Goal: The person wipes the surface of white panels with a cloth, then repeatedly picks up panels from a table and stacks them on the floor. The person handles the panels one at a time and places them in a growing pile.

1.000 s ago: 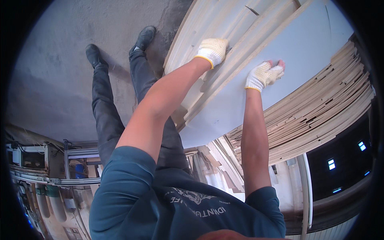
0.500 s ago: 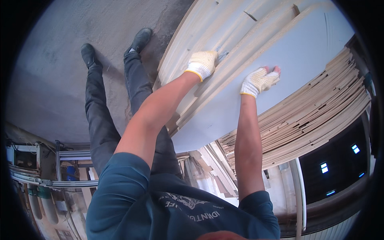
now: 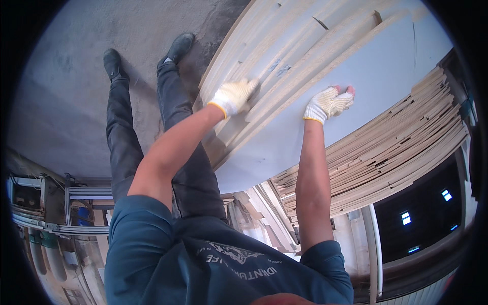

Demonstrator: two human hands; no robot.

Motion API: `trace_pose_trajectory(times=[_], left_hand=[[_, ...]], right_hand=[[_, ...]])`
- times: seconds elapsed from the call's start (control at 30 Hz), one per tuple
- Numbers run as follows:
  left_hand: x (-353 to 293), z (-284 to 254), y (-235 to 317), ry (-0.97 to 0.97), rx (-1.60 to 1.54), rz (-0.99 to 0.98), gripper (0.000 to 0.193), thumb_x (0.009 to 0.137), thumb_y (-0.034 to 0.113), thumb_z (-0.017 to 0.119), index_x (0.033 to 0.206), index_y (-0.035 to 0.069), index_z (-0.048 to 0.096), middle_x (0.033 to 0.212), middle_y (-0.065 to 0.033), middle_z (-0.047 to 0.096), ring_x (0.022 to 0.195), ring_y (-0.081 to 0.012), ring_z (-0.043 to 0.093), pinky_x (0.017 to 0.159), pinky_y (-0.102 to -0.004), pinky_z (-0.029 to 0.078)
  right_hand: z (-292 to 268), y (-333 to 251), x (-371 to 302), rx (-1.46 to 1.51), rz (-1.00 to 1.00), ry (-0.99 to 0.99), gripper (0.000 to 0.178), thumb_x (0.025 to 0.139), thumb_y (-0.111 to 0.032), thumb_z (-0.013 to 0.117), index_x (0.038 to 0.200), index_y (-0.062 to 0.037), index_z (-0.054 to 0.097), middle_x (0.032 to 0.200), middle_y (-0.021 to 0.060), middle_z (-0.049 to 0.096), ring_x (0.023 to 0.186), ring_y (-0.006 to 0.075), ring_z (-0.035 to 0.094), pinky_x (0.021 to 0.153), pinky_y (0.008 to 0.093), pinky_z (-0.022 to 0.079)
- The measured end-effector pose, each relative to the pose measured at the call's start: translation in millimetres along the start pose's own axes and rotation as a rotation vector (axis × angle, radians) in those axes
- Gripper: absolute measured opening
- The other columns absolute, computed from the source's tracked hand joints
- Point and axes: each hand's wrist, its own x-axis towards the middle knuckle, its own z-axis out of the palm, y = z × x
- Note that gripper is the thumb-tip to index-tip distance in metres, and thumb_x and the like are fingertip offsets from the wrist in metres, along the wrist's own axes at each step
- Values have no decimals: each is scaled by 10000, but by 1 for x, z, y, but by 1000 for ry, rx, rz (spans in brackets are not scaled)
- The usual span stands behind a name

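Both my hands wear white knitted gloves with yellow cuffs. My left hand [image 3: 234, 96] is over the stepped board edges at the left of a stack of wooden boards [image 3: 310, 53]; its fingers are smeared by motion, and any hold is hidden. My right hand [image 3: 329, 103] rests on the smooth pale face of a large white panel [image 3: 376, 76], fingers apart and bare fingertips showing, with nothing in it. Pale wood-coloured edges of several panels show between the two hands. Small blue marks lie on a board face beyond my left hand.
A thick stack of thin wooden sheets [image 3: 376, 157] runs along the right, its edges uneven. Grey concrete floor [image 3: 66, 101] lies at the left, under my feet. Metal rails [image 3: 86, 193] stand at the lower left, and a white pipe [image 3: 375, 249] rises at the lower right.
My left hand has moved left and toward me along the board edges, away from the blue marks. My right hand has stayed almost in place on the white panel.
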Motion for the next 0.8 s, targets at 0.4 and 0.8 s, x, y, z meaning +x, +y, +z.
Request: trace_pose_trajectory(times=[0.4,0.8], left_hand=[[5,80,-22,262,117,27,445,983,148,535,1417,68,478,1163,-185,694,957,-374,721,792,-474,586],[17,33,-11,218,-64,76,321,949,260,653,1216,85,623,1051,-213,732,949,-385,724,818,-503,564]], right_hand=[[4,10,1,7,-17,8,467,1021,-157,526,1439,44,471,1573,197,392,1427,384,413,1118,494,418],[2,5,0,49,7,19,468,1012,-148,525,1428,61,478,1553,217,418,1411,399,429,1124,487,420]])
